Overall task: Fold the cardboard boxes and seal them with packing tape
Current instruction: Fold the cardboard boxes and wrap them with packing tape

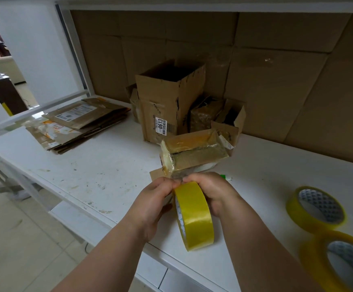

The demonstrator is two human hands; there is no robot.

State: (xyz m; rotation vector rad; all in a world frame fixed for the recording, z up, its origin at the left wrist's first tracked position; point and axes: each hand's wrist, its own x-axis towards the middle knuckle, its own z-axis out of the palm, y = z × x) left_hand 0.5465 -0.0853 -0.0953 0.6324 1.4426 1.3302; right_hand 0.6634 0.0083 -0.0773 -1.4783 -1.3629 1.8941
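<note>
Currently: tape roll [194, 216], gripped by left hand [150, 209] and right hand [211, 194] (both pinching its top); small box [194, 157] lies just beyond.

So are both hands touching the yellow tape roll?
Touching. The head view shows the left hand and right hand both gripping the yellow packing-tape roll at its top edge.

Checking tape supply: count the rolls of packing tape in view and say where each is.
3. One roll is held upright in both hands at the table's front edge. A second roll lies flat on the table to the right. A third roll lies nearer, partly cut off at the picture's corner.
</note>
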